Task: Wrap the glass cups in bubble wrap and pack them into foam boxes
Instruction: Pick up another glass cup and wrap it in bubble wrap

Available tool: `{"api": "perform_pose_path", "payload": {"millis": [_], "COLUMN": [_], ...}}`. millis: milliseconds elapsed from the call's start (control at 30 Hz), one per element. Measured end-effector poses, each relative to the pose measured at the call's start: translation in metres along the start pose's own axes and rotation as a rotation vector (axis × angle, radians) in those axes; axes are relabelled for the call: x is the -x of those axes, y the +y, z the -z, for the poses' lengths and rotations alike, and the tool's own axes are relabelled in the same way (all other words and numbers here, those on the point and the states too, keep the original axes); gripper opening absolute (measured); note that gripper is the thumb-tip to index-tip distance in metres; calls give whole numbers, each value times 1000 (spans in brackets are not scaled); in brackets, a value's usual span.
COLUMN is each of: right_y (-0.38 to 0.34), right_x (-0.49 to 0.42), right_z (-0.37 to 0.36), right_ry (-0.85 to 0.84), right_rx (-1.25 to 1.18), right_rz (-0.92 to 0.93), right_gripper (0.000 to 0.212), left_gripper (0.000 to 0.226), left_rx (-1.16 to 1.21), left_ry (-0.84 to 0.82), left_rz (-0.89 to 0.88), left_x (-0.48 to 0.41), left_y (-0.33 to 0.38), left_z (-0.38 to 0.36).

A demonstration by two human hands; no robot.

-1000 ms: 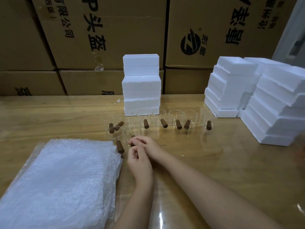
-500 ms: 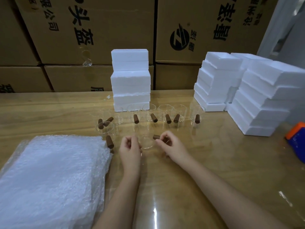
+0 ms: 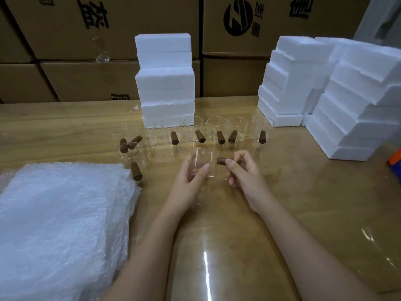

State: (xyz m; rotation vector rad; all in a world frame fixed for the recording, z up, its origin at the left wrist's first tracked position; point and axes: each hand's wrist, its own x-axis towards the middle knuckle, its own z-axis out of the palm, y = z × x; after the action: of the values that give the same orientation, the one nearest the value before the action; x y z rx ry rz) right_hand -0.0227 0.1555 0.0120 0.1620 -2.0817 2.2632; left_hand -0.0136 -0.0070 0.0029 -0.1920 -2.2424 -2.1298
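Note:
A clear glass cup (image 3: pixel 206 165) with a brown wooden handle (image 3: pixel 223 161) sits between my hands at the table's middle. My left hand (image 3: pixel 189 177) curls round the glass body from the left. My right hand (image 3: pixel 245 172) pinches the brown handle. Behind them stands a row of several more glass cups (image 3: pixel 217 129) with brown handles. A thick stack of bubble wrap sheets (image 3: pixel 60 224) lies at the near left. White foam boxes (image 3: pixel 166 83) are piled behind the cups.
More foam boxes (image 3: pixel 288 83) and a bigger pile of foam boxes (image 3: pixel 358 109) stand at the right. An orange and blue object (image 3: pixel 396 159) shows at the right edge. Cardboard cartons (image 3: pixel 108 40) wall off the back of the wooden table (image 3: pixel 303 203).
My hands were together at the table's middle, then parted. Now they hold one cup, the left on the glass and the right on its handle, slightly raised and closer to me.

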Motion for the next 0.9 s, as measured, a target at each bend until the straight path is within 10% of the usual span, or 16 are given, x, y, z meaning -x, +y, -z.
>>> {"api": "perform_pose_path", "payload": {"millis": [500, 900], "right_y": [12, 5], "right_x": [-1, 1], "right_z": [0, -5], "right_ry": [124, 0], "right_rx": [498, 446], "right_rz": [373, 99], "right_gripper": [9, 22], "left_gripper": [55, 67], "left_rx": [-95, 256], "left_ry": [147, 170], "left_rz": [-12, 32], "left_x": [-1, -1], "left_y": [-1, 8], "left_z": [-6, 3]}}
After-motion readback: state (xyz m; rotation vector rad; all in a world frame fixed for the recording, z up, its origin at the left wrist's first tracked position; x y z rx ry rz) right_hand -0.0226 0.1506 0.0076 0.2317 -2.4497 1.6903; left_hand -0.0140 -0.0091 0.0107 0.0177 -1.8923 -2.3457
